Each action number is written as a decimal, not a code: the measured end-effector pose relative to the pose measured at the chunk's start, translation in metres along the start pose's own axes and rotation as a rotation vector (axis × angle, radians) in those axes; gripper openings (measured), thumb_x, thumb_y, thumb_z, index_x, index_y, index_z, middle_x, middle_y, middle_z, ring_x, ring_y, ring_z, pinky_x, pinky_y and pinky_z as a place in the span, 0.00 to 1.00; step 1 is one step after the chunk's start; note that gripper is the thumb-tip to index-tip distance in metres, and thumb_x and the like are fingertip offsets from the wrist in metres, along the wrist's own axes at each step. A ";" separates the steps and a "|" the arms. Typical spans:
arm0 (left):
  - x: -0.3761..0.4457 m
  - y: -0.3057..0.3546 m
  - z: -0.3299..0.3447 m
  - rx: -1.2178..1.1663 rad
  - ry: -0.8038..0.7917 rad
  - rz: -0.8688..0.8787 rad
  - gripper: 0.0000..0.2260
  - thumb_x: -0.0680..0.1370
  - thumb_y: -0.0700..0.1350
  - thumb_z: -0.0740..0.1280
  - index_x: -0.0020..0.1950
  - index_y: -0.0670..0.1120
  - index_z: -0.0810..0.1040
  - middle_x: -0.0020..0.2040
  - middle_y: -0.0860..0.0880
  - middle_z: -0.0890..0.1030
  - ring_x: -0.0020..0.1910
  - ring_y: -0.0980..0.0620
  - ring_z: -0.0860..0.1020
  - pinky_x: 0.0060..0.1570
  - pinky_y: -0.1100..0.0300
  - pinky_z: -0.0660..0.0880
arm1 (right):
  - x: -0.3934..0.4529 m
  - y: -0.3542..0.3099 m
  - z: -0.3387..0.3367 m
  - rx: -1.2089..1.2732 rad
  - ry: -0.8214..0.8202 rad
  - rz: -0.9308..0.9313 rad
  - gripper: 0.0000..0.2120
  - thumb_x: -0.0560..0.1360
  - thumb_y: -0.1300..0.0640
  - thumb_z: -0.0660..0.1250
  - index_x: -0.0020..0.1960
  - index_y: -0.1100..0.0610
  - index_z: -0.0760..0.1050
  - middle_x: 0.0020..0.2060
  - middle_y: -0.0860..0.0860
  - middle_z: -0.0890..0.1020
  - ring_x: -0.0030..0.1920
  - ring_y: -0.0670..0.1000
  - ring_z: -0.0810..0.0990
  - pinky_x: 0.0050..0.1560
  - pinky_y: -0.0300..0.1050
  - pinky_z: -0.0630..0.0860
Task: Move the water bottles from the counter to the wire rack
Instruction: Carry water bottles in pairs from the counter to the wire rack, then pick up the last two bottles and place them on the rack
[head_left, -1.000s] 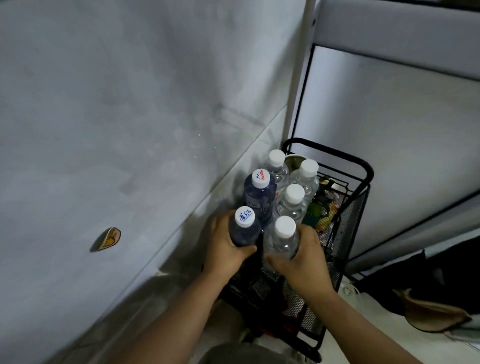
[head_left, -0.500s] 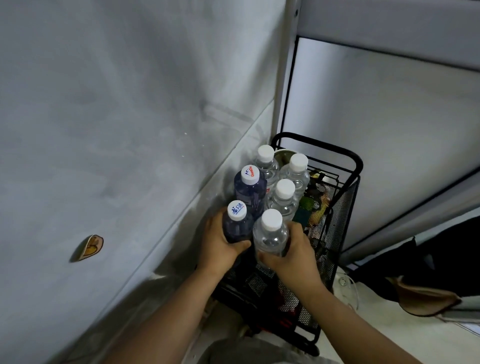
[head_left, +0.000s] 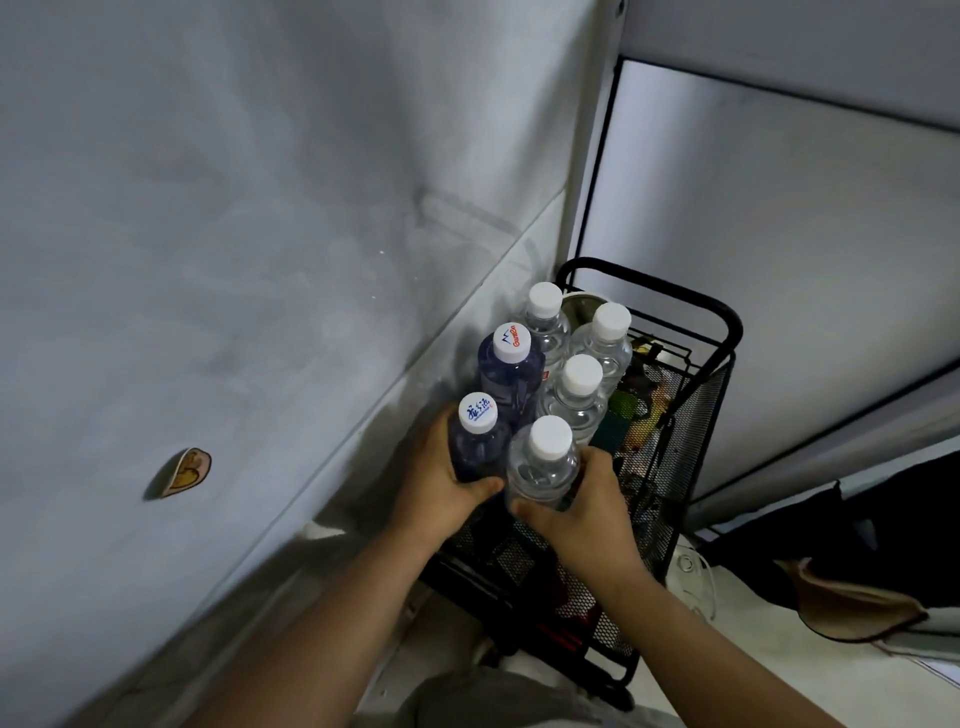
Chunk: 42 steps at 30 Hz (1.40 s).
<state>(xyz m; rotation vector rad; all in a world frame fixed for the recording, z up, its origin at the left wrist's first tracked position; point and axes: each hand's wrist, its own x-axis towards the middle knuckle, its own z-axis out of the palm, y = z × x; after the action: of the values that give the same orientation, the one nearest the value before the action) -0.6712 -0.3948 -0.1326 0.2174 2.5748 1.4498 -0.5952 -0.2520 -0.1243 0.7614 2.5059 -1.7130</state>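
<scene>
A black wire mesh rack (head_left: 698, 405) stands in the corner against the grey wall. Several white-capped water bottles stand upright in its top tier. My left hand (head_left: 436, 486) is wrapped around a dark blue bottle (head_left: 475, 441) at the near left. My right hand (head_left: 584, 506) grips a clear bottle (head_left: 543, 465) right beside it. Behind them stand another blue bottle (head_left: 511, 371) and three clear bottles (head_left: 576, 395). The bottles' bases are hidden.
The grey wall (head_left: 234, 260) runs close along the rack's left side, with a small peeling sticker (head_left: 186, 472) on it. A white panel with a black frame (head_left: 779, 234) rises behind the rack. Dark bags and clutter (head_left: 852, 587) lie on the floor at right. Coloured items fill the rack's right part (head_left: 641, 415).
Both hands stay on the same two bottles. The view has shifted slightly, and the two held bottles sit a little lower and closer together in the rack.
</scene>
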 end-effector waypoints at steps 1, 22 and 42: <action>-0.003 0.001 -0.001 -0.006 -0.008 -0.005 0.38 0.58 0.39 0.79 0.65 0.50 0.69 0.62 0.50 0.77 0.62 0.52 0.75 0.63 0.49 0.73 | -0.002 -0.001 -0.003 -0.012 -0.018 0.004 0.34 0.60 0.56 0.79 0.57 0.50 0.61 0.59 0.52 0.73 0.58 0.49 0.73 0.53 0.40 0.72; -0.275 0.058 0.021 0.300 0.400 -0.610 0.14 0.74 0.53 0.66 0.58 0.54 0.75 0.46 0.55 0.80 0.43 0.55 0.78 0.46 0.58 0.76 | -0.105 -0.007 -0.061 -0.518 -0.714 -0.692 0.05 0.75 0.51 0.63 0.45 0.52 0.71 0.35 0.48 0.77 0.35 0.46 0.74 0.34 0.38 0.70; -0.767 0.115 0.238 -0.177 1.264 -1.527 0.16 0.74 0.53 0.66 0.61 0.54 0.74 0.48 0.54 0.79 0.42 0.56 0.76 0.42 0.65 0.70 | -0.496 0.150 -0.028 -1.113 -1.863 -1.543 0.16 0.75 0.47 0.61 0.59 0.55 0.69 0.49 0.53 0.80 0.50 0.54 0.78 0.32 0.39 0.65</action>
<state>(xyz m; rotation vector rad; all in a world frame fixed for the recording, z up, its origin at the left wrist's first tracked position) 0.1341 -0.3016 -0.0911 -2.6202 1.7703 1.0409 -0.0917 -0.3750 -0.1076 -2.0013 1.4208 0.0696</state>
